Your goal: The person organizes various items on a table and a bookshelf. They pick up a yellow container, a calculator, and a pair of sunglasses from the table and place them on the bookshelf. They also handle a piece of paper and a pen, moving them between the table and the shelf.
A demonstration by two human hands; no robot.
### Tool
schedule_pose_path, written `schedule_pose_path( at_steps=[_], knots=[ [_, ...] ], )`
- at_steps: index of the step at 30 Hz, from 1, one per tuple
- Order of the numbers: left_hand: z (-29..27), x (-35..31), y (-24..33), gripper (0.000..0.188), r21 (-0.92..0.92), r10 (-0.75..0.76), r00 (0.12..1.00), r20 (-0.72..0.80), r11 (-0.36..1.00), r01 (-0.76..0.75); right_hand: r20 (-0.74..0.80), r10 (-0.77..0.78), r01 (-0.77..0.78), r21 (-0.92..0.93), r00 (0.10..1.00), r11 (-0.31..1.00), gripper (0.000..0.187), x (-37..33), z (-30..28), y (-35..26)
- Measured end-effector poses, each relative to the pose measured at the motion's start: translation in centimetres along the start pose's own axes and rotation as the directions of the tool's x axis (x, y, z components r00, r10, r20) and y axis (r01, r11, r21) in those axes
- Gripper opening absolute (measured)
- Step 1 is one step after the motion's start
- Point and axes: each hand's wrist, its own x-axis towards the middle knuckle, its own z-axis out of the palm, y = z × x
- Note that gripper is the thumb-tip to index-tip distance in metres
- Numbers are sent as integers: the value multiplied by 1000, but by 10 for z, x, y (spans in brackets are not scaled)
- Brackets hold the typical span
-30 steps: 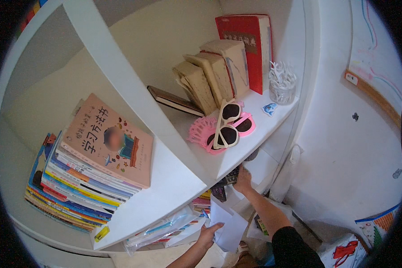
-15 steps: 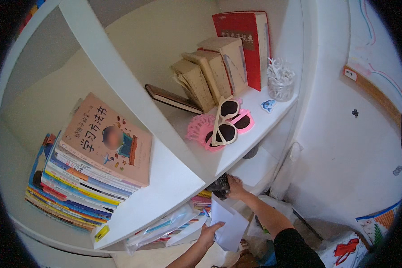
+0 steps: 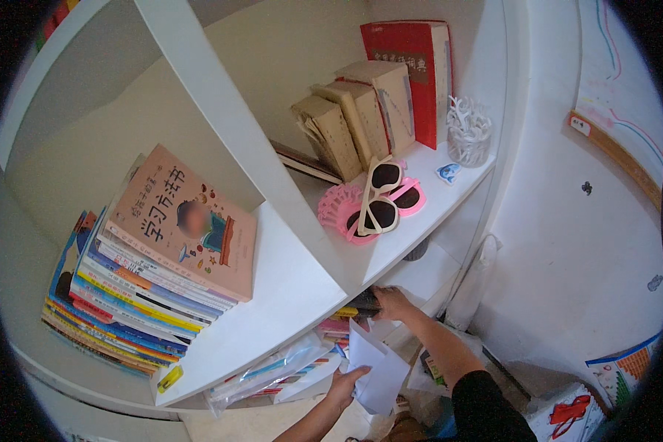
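"White, bent paper (image 3: pixel 381 374): where?"
"Pinched in the left hand (image 3: pixel 344 387)."
"And the right hand (image 3: pixel 394 303)?"
"Touching a long, dark thing (image 3: pixel 363 303) by the white, flat shelf (image 3: pixel 291 261). I can't tell if it's gripping."

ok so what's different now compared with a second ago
The right hand has moved a little left under the shelf edge, carrying a dark item toward the books on the lower shelf. Nothing visibly let go. The left hand still holds the white paper; the sunglasses and tall book stack stayed put.
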Motion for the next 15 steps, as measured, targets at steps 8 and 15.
schedule_pose_path(
  at_steps=[8, 15],
  knots=[
    [-5, -10, 1, 44, -44, 35, 999, -3, 998, -35, -147, 2, 20, 143, 989, 990, 98, -9, 15, 4],
    [-12, -5, -5, 44, -43, 32, 999, 30, 999, -30, -240, 577, -169, 808, 781, 565, 71, 1, 74, 60]
  ],
)
